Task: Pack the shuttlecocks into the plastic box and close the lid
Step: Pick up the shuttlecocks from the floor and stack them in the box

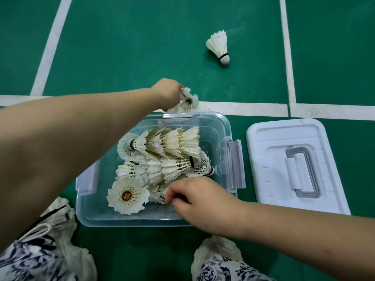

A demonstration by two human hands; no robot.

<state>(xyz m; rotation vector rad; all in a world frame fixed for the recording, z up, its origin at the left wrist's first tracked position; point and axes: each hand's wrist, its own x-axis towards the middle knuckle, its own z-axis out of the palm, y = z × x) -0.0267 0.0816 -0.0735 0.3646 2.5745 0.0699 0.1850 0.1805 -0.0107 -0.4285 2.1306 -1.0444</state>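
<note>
Here, the left hand [166, 92] pinches a shuttlecock [187, 101] beyond the plastic box [221, 122]. Inside, the right hand [194, 197] curls its fingers [172, 196] among packed shuttlecocks [168, 153] — grip unclear.

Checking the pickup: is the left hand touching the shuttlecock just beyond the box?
Touching. Head view: the left hand grips the shuttlecock by its feathers, just beyond the box.

Green floor [142, 47], white lines [243, 109], cream-white shuttlecocks [168, 151].
Black bands are seen on them; the box [129, 220] is clear with pale lilac clasps [235, 163], the lid [284, 134] white with a grey handle [312, 179], the cloth [30, 258] patterned dark blue on white.
</note>
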